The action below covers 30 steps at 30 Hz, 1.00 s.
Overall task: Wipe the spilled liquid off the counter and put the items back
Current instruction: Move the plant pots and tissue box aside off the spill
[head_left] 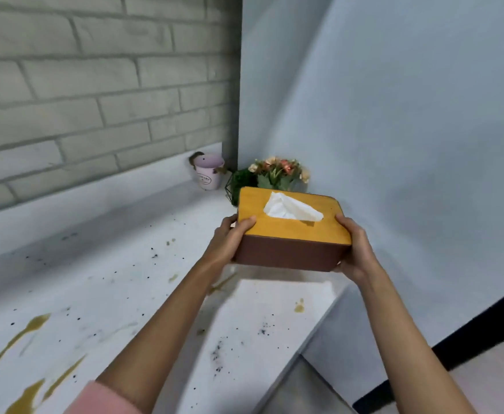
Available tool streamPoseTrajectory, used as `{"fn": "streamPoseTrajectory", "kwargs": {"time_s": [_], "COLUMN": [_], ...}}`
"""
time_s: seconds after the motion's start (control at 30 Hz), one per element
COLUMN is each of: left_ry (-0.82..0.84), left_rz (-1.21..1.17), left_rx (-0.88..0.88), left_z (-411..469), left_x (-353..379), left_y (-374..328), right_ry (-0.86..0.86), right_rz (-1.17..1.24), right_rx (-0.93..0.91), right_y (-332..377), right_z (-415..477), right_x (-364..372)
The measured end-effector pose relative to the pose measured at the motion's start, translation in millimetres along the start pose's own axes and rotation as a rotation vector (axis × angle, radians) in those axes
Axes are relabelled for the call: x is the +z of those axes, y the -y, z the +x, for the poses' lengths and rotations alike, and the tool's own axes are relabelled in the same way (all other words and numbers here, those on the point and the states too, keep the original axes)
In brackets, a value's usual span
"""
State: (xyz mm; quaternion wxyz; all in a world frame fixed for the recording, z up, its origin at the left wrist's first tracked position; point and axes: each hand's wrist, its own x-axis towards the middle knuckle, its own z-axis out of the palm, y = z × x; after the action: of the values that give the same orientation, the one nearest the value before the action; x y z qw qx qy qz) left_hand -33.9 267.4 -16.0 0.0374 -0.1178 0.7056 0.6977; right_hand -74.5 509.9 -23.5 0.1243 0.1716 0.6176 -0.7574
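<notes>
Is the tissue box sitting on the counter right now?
No, the left hand and right hand hold the tissue box lifted above the counter.

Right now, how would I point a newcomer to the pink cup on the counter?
Follow the grey brick wall to its right corner. There, on the counter, left of the flowers, stands the pink cup: the only pale pink labelled container.

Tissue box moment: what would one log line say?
left hand: grips tissue box | right hand: grips tissue box | tissue box: held above counter | spill: unwiped
</notes>
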Motion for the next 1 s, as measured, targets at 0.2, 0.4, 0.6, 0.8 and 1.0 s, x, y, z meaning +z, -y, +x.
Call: {"fn": "streamPoseTrajectory", "kwargs": {"time_s": [0.2,0.4,0.6,0.8,1.0], "left_ry": [0.249,0.346,0.314,0.271,0.151], "left_rz": [0.001,0.037,0.116,0.259,0.426], "left_rx": [0.01,0.042,0.049,0.139,0.208], "left_z": [34,62,90,105,91], "left_x": [81,104,97,89,71], "left_y": [22,41,57,55,51], "right_ry": [-0.072,-0.115,-0.199,-0.3,-0.685], "right_rz": [0.112,0.176,0.187,0.197,-0.074], "right_rx": [-0.003,-0.019,-0.079,-0.084,-0.295], "right_y": [13,3,-12,-22,-16], "right_z": [31,50,59,64,56], "right_x": [-74,-94,-82,-72,-72]}}
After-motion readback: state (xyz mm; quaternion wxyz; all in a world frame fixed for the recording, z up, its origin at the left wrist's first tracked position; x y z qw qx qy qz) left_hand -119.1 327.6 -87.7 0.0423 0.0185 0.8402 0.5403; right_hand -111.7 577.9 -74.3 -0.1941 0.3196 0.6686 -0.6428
